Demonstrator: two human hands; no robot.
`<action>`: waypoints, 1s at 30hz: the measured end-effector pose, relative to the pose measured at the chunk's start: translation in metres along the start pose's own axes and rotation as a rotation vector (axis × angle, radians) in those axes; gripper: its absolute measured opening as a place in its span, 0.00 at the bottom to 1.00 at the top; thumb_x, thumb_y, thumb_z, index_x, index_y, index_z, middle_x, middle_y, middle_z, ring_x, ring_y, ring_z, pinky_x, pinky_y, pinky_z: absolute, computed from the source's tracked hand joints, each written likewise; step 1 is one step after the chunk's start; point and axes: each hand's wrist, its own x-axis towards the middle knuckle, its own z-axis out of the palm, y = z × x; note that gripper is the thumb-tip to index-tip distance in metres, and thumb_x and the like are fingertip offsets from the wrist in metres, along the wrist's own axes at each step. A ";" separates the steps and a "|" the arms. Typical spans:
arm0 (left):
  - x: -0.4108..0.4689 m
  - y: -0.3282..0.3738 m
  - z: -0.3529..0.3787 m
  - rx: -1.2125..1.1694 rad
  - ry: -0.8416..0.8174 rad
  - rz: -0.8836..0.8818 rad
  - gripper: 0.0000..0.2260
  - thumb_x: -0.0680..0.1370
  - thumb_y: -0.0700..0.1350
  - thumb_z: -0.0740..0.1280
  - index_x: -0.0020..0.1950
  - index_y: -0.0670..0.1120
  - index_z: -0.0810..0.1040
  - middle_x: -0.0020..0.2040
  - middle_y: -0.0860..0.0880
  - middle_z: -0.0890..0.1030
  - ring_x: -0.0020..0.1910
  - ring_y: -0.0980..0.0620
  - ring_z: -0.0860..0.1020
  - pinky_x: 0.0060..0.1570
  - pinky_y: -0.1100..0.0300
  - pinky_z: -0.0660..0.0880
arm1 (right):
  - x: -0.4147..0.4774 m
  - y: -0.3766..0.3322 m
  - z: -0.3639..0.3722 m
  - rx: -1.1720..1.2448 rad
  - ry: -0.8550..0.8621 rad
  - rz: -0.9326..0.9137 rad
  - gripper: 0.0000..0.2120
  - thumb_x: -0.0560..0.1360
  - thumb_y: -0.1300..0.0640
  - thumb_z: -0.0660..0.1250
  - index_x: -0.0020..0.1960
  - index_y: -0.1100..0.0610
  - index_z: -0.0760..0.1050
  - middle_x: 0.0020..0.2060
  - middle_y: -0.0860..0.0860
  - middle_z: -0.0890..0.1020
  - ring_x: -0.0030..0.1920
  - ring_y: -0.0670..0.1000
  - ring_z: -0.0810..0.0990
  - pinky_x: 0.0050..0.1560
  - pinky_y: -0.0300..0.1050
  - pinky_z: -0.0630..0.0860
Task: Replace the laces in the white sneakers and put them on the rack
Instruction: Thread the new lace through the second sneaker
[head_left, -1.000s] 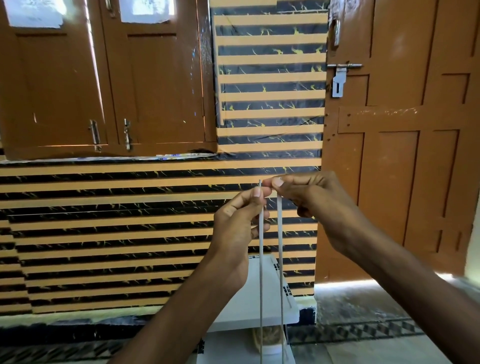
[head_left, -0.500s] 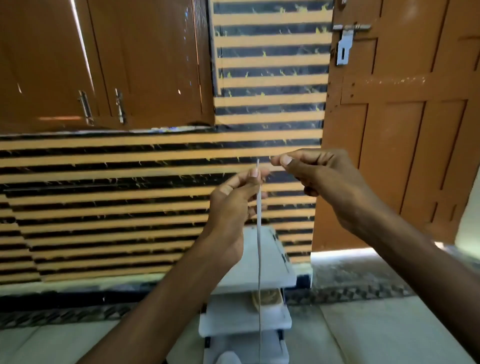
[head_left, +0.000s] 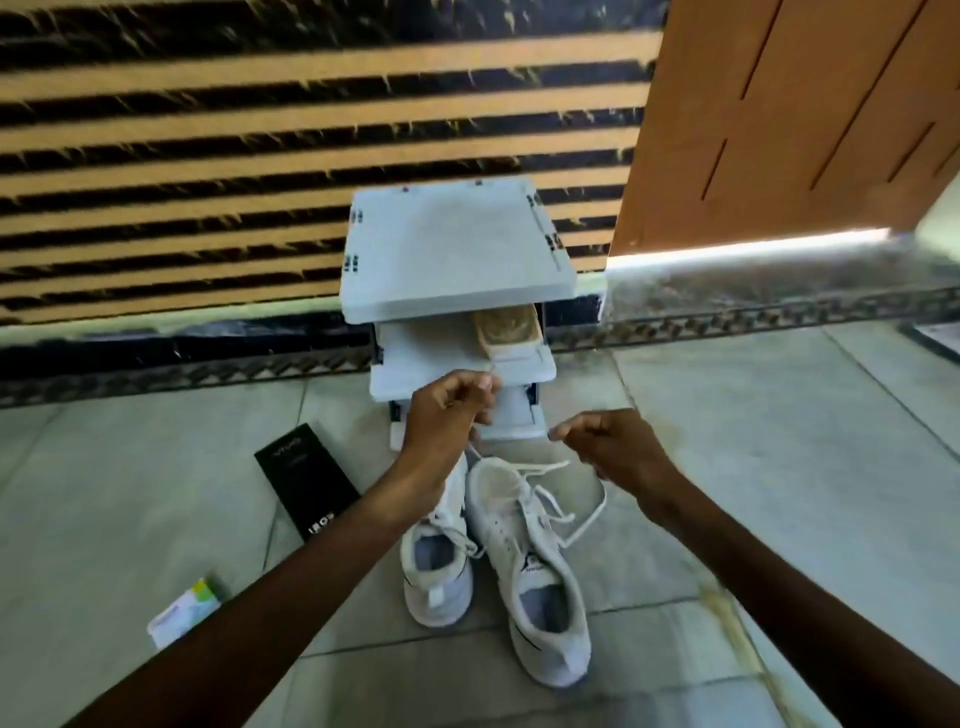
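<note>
White sneakers (head_left: 519, 525) before the rack (head_left: 457, 249): hands now lowered, left hand (head_left: 452, 410) pinching one lace (head_left: 543, 501) end, right hand (head_left: 608, 447) curled on the other; tying seemingly next.

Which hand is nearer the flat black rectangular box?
Left. The left hand, pinching a white shoelace, is up-right of the flat black rectangular box; the right hand is farther right, past the white sneakers.

A white shoe rack (head_left: 457, 249) stands at the tiled floor's (head_left: 156, 493) far edge, against the wall. Before it lie white sneakers (head_left: 519, 530) side by side. A black box (head_left: 306, 480) lies left of them, and a small carton (head_left: 182, 610) nearer still.
</note>
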 end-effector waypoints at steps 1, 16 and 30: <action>0.002 -0.013 0.001 0.002 -0.005 -0.031 0.07 0.81 0.42 0.65 0.44 0.47 0.81 0.38 0.50 0.79 0.32 0.56 0.75 0.32 0.63 0.71 | 0.005 0.020 0.003 -0.023 0.010 0.052 0.07 0.76 0.58 0.70 0.42 0.52 0.85 0.24 0.41 0.79 0.27 0.37 0.75 0.34 0.32 0.68; 0.012 -0.114 0.039 0.083 0.071 -0.293 0.07 0.78 0.36 0.66 0.44 0.45 0.81 0.41 0.48 0.83 0.37 0.53 0.78 0.44 0.62 0.75 | 0.061 0.142 0.007 -0.177 0.422 0.414 0.23 0.73 0.43 0.70 0.32 0.63 0.80 0.29 0.59 0.81 0.40 0.59 0.81 0.44 0.48 0.75; 0.006 -0.128 0.058 0.162 0.048 -0.262 0.10 0.78 0.39 0.67 0.39 0.52 0.79 0.38 0.50 0.82 0.43 0.48 0.81 0.54 0.51 0.77 | 0.101 0.144 0.030 -0.600 0.243 0.257 0.08 0.72 0.64 0.65 0.48 0.61 0.81 0.47 0.60 0.82 0.47 0.63 0.81 0.43 0.49 0.78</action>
